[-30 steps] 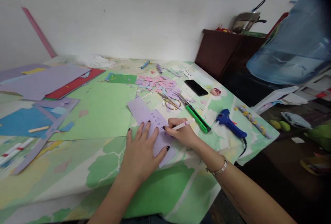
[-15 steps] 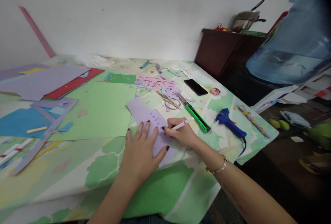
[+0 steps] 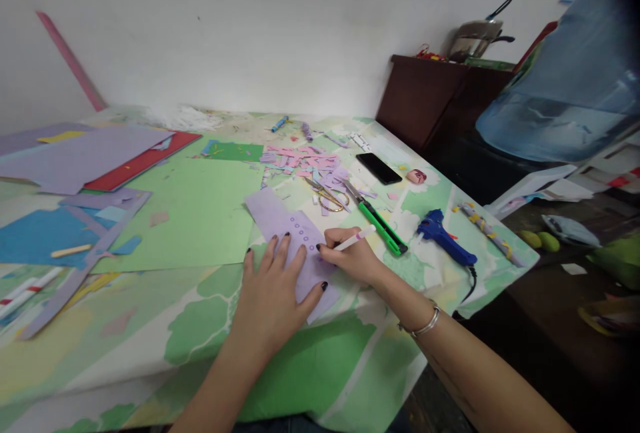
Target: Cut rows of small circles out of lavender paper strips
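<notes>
A lilac paper strip lies on the green-patterned table, with a row of small drawn circles along its right edge. My left hand lies flat on the strip, fingers spread, pinning it down. My right hand is closed round a white pen, whose tip rests on the strip at the near end of the row of circles.
Gold scissors, a green utility knife, a blue glue gun, a black phone and pink and lilac scraps lie beyond my hands. Coloured paper sheets cover the left side. The table's right edge is close.
</notes>
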